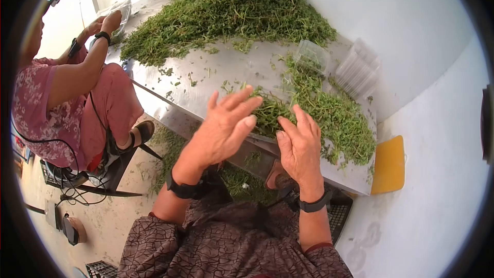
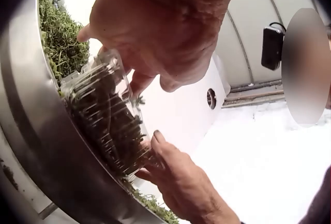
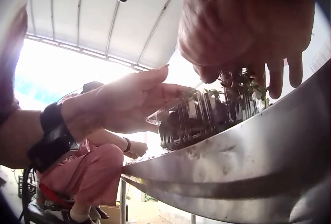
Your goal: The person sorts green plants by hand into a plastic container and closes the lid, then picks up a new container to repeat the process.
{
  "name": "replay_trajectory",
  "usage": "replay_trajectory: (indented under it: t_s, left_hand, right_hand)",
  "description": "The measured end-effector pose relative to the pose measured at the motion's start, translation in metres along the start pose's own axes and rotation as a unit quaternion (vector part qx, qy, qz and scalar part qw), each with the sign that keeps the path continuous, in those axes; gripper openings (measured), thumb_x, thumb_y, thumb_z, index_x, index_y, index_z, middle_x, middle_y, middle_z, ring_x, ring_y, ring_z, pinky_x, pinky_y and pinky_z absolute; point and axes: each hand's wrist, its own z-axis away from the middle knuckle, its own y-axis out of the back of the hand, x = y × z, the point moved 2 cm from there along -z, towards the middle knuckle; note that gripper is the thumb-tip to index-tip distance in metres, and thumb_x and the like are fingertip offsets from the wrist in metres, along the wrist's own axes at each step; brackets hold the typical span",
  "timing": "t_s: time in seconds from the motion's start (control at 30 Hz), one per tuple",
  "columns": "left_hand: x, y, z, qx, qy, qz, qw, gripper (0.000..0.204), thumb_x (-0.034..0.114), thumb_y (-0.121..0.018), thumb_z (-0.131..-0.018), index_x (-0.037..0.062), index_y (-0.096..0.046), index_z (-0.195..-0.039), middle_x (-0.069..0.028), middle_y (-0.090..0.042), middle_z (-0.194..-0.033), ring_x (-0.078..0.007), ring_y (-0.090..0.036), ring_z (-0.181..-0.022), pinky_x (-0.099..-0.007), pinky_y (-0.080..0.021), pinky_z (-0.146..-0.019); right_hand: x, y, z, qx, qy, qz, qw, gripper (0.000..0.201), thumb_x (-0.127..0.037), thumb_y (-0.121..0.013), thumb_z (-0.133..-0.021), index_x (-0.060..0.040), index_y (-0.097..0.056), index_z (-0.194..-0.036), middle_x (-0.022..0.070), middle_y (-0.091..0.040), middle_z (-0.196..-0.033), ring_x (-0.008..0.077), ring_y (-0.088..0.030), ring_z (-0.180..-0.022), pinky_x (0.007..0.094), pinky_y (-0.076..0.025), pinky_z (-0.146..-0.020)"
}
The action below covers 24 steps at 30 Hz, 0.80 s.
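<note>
Two hands working at the near edge of a steel surface (image 1: pixel 206 80) strewn with cut green herbs. Left hand (image 1: pixel 226 123) spread flat, fingers straight, grip released, laid over the top of a clear plastic clamshell box (image 2: pixel 106 118) packed with herb sprigs (image 1: pixel 267 113), apparently pressing the lid down to keep the springy greens from pushing it up. Right hand (image 1: pixel 300 146) set against the box's other end, fingers extended and only lightly bent, bracing rather than clasping, probably so the box does not slide along the smooth metal. Box sitting right at the surface's rim, close to the body (handiest place for pushing from above). Large herb heap (image 1: pixel 231 10) farther back, a smaller loose pile (image 1: pixel 339 118) just beside the right hand, an open empty clamshell (image 1: pixel 311 56) and a stack of clear boxes (image 1: pixel 360 69) beyond it. Seated person in pink (image 1: pixel 67 103) at the far left edge, handling another tray. Box almost wholly hidden under the hands in the head view; latch and lid seam not discernible in either wrist view, so closed or not cannot be told.
</note>
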Motion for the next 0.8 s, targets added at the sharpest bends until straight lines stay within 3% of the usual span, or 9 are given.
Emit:
replay_trajectory:
  t_s: [0.17,0.3,0.43,0.6,0.8]
  left_hand:
    - [-0.015,0.023,0.017,0.063,-0.053,0.027,0.996,0.045,0.034,-0.039,-0.098,0.0069,-0.057,-0.129,-0.0165,-0.050,-0.139,-0.0365,-0.041,-0.133,-0.0524,-0.023,-0.113]
    - [-0.022,0.021,0.034,0.046,-0.080,-0.028,0.995,0.046,0.039,-0.040,-0.099,0.0077,-0.059,-0.127,-0.0153,-0.051,-0.137,-0.0374,-0.042,-0.132,-0.0514,-0.027,-0.111]
    - [-0.017,0.015,0.039,0.017,-0.101,-0.058,0.993,0.045,0.039,-0.043,-0.098,0.0082,-0.059,-0.127,-0.0140,-0.051,-0.138,-0.0360,-0.040,-0.134,-0.0533,-0.022,-0.113]
    - [-0.011,0.004,0.029,-0.009,-0.109,-0.103,0.989,0.037,0.032,-0.054,-0.090,0.0037,-0.063,-0.112,-0.0119,-0.059,-0.117,-0.0326,-0.047,-0.125,-0.0575,-0.014,-0.115]
    - [-0.012,0.008,0.025,-0.012,-0.121,-0.087,0.989,0.036,0.033,-0.052,-0.092,0.0051,-0.064,-0.111,-0.0105,-0.061,-0.114,-0.0317,-0.049,-0.123,-0.0557,-0.017,-0.115]
  right_hand:
    - [-0.002,0.013,0.004,0.023,0.022,-0.024,0.999,0.035,-0.026,-0.062,-0.088,-0.0021,-0.067,-0.113,0.0259,-0.050,-0.134,0.0409,-0.044,-0.124,0.0490,-0.033,-0.105]
    - [-0.005,0.019,0.007,0.010,0.054,-0.004,0.998,0.037,-0.028,-0.063,-0.086,-0.0023,-0.067,-0.112,0.0255,-0.050,-0.133,0.0406,-0.044,-0.125,0.0493,-0.033,-0.105]
    - [-0.006,0.015,0.009,-0.003,0.057,0.000,0.998,0.037,-0.029,-0.064,-0.084,-0.0022,-0.068,-0.109,0.0248,-0.052,-0.131,0.0400,-0.044,-0.125,0.0499,-0.032,-0.106]
    - [-0.007,0.012,0.005,-0.021,0.048,0.038,0.998,0.031,-0.029,-0.064,-0.084,-0.0019,-0.071,-0.097,0.0211,-0.058,-0.125,0.0383,-0.044,-0.126,0.0522,-0.031,-0.107]
    - [-0.005,0.014,0.003,-0.025,0.043,0.050,0.998,0.030,-0.029,-0.063,-0.086,-0.0026,-0.071,-0.097,0.0194,-0.060,-0.123,0.0377,-0.044,-0.126,0.0530,-0.031,-0.107]
